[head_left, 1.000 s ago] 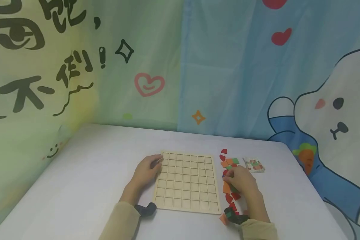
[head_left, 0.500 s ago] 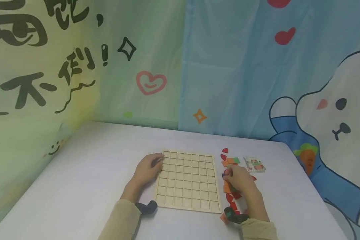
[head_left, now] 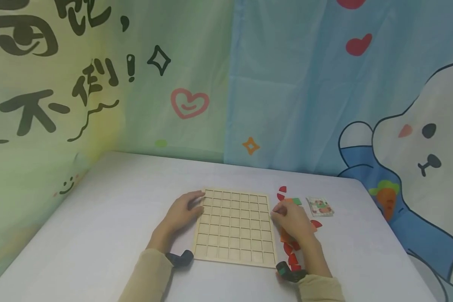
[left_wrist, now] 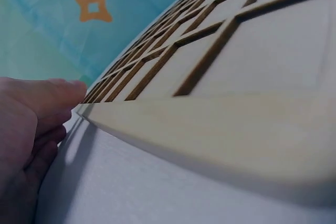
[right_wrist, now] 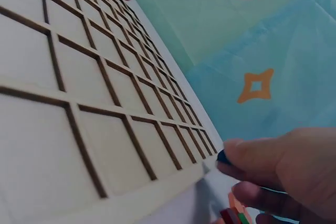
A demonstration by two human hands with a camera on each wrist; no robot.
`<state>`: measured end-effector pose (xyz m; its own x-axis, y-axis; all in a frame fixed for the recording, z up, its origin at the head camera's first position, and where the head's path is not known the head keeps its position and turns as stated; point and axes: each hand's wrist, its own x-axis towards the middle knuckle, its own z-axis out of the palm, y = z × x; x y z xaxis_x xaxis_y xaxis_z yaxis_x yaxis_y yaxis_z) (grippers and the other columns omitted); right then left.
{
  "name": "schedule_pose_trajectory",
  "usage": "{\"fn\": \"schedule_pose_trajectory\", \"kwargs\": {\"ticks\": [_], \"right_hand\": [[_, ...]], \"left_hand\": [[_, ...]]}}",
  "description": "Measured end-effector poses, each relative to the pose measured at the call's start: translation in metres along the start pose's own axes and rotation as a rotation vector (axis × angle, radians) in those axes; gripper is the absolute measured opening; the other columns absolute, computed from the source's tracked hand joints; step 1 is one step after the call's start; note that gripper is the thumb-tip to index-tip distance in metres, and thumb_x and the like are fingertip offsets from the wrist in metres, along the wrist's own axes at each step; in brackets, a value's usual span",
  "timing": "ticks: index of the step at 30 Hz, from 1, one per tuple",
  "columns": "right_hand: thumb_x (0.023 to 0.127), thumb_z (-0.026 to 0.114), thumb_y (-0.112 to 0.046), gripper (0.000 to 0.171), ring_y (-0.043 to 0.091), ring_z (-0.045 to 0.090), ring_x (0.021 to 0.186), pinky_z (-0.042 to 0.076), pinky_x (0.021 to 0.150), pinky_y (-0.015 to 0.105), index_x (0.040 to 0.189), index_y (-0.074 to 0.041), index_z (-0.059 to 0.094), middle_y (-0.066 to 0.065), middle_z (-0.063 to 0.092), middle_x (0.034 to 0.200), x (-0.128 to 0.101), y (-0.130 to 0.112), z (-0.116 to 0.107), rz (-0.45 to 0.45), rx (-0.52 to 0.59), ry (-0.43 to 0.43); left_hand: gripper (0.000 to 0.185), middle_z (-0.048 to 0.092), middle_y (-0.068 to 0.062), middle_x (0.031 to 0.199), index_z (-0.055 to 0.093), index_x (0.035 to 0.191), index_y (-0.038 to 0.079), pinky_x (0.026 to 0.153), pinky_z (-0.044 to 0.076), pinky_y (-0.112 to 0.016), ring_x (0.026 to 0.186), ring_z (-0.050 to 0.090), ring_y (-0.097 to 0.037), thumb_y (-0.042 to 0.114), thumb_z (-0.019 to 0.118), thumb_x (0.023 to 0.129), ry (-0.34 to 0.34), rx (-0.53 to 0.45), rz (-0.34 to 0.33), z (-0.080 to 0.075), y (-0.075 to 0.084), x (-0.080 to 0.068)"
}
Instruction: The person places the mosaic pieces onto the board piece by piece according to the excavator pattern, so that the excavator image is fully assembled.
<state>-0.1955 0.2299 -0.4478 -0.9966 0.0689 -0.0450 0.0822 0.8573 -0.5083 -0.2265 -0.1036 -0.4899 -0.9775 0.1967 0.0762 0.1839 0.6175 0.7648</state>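
Observation:
A wooden grid board [head_left: 234, 226] with square recesses lies flat on the table. At its left edge rests my left hand [head_left: 181, 212], thumb and index finger by the rim near the far corner. The left wrist view shows that thumb [left_wrist: 65, 93] beside the board's edge. My right hand [head_left: 294, 218] is just past the board's right edge, pinching a small dark blue piece [right_wrist: 223, 157] between thumb and index finger. Most of the piece is hidden by the fingertips. Under and around this hand lie loose red pieces [head_left: 288, 249] and orange and green ones [head_left: 296, 201].
A small stack of printed cards [head_left: 320, 207] sits right of the loose pieces. More red pieces [head_left: 316, 223] lie beyond my right wrist. The white table [head_left: 136, 201] meets a printed curtain [head_left: 272, 105] at the back.
My right hand has lifted from the loose pieces and moved slightly left and away, toward the board's right edge, with the dark blue piece. The left hand stays at the left edge.

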Motion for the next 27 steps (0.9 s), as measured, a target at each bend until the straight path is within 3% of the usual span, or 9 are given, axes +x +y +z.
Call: {"fn": "schedule_pose_trajectory", "kwargs": {"ticks": [2, 4, 7, 9, 11, 18, 27], "right_hand": [[0.086, 0.068, -0.025, 0.017, 0.019, 0.058, 0.081, 0.052, 0.073, 0.037, 0.098, -0.014, 0.065, 0.004, 0.068, 0.092, 0.000, -0.002, 0.002, -0.013, 0.027, 0.017], [0.088, 0.066, -0.023, 0.024, 0.021, 0.060, 0.086, 0.054, 0.078, 0.040, 0.109, -0.012, 0.065, 0.006, 0.069, 0.097, 0.001, -0.003, 0.005, -0.046, 0.051, 0.035], [0.092, 0.061, -0.019, 0.031, 0.028, 0.063, 0.101, 0.052, 0.091, 0.048, 0.121, -0.010, 0.063, 0.012, 0.069, 0.109, 0.002, -0.002, 0.009, -0.135, 0.083, 0.067], [0.094, 0.059, -0.017, 0.030, 0.031, 0.062, 0.109, 0.050, 0.096, 0.050, 0.122, -0.009, 0.064, 0.012, 0.068, 0.114, 0.003, -0.002, 0.011, -0.178, 0.090, 0.079], [0.094, 0.059, -0.017, 0.023, 0.031, 0.061, 0.113, 0.048, 0.098, 0.050, 0.114, -0.009, 0.068, 0.011, 0.069, 0.113, 0.003, -0.002, 0.012, -0.202, 0.092, 0.090], [0.089, 0.066, -0.019, 0.009, 0.024, 0.063, 0.093, 0.053, 0.084, 0.046, 0.098, -0.015, 0.065, 0.005, 0.071, 0.098, 0.004, -0.002, 0.014, -0.171, 0.089, 0.096], [0.087, 0.069, -0.016, 0.019, 0.025, 0.068, 0.092, 0.054, 0.086, 0.047, 0.105, -0.009, 0.068, 0.007, 0.070, 0.102, 0.004, -0.005, 0.016, -0.157, 0.107, 0.125]], "left_hand": [[0.048, 0.048, -0.004, 0.144, 0.054, 0.133, 0.021, 0.116, 0.027, -0.050, 0.139, 0.037, -0.027, 0.028, 0.066, 0.087, -0.004, -0.007, -0.007, 0.000, 0.000, 0.000], [0.047, 0.049, -0.004, 0.144, 0.054, 0.133, 0.021, 0.116, 0.027, -0.051, 0.139, 0.037, -0.028, 0.029, 0.065, 0.087, -0.002, -0.012, -0.020, 0.001, 0.001, 0.000], [0.045, 0.050, -0.005, 0.143, 0.055, 0.132, 0.022, 0.115, 0.028, -0.051, 0.138, 0.039, -0.028, 0.030, 0.063, 0.089, 0.009, -0.015, -0.035, 0.001, 0.002, 0.001], [0.043, 0.051, -0.005, 0.141, 0.056, 0.131, 0.022, 0.115, 0.029, -0.050, 0.137, 0.040, -0.028, 0.031, 0.062, 0.089, 0.017, -0.015, -0.042, 0.001, 0.002, 0.001], [0.042, 0.052, -0.005, 0.141, 0.056, 0.130, 0.022, 0.115, 0.030, -0.049, 0.136, 0.041, -0.027, 0.031, 0.062, 0.090, 0.022, -0.013, -0.046, 0.002, 0.002, 0.002], [0.041, 0.053, -0.004, 0.140, 0.057, 0.130, 0.023, 0.115, 0.031, -0.050, 0.136, 0.042, -0.027, 0.032, 0.061, 0.090, 0.029, -0.008, -0.071, 0.002, 0.002, 0.003], [0.039, 0.054, -0.004, 0.139, 0.058, 0.128, 0.023, 0.115, 0.030, -0.049, 0.136, 0.042, -0.027, 0.033, 0.059, 0.091, 0.038, -0.004, -0.076, 0.003, 0.001, 0.002]]}}
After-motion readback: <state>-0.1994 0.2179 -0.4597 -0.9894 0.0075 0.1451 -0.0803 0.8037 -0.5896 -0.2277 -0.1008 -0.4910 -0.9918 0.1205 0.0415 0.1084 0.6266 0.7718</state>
